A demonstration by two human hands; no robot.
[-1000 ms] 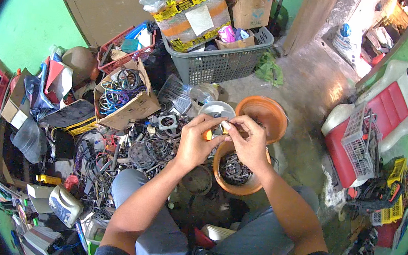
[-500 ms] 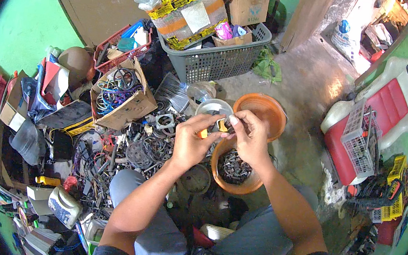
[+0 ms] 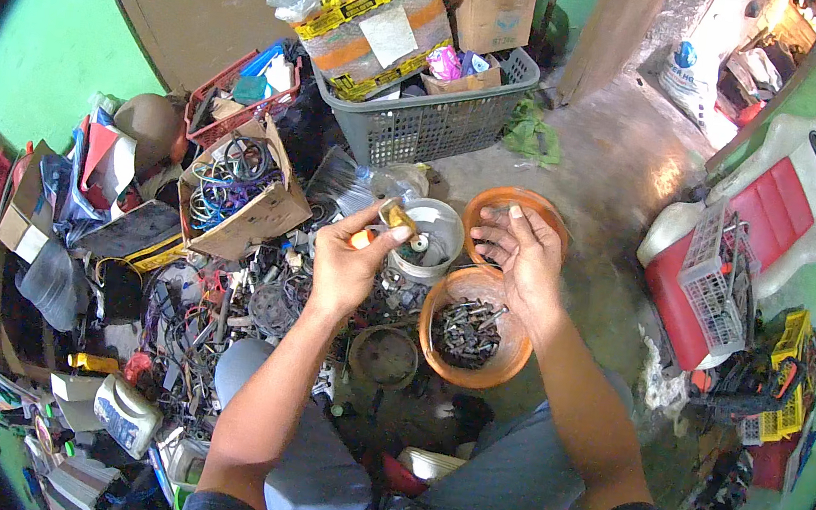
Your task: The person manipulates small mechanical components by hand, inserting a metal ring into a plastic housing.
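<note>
My left hand [image 3: 347,263] pinches a small yellowish part [image 3: 398,219] between thumb and fingers, beside the white bucket [image 3: 451,235]. An orange piece [image 3: 362,239] shows at the same fingers; whether the two are joined cannot be made out. My right hand [image 3: 531,261] is open, its fingers loosely bent and apart, above the orange bowls. Under it, the nearer orange bowl [image 3: 513,366] holds many dark bolts or similar metal pieces [image 3: 466,332]. The farther orange bowl [image 3: 563,222] is partly covered by my right fingers. Inside the white bucket lie a few small parts.
A heap of loose parts and cables [image 3: 208,333] spreads at my left. Behind it stand a cardboard box of wires [image 3: 262,213] and a grey basket [image 3: 422,131] with packages. A round dark pan [image 3: 383,356] lies before me. At right is a red-and-white seat [image 3: 775,211].
My hands were together on the small part; they have now parted. The left has drawn slightly left with the yellowish part, and the right has moved right and opened.
</note>
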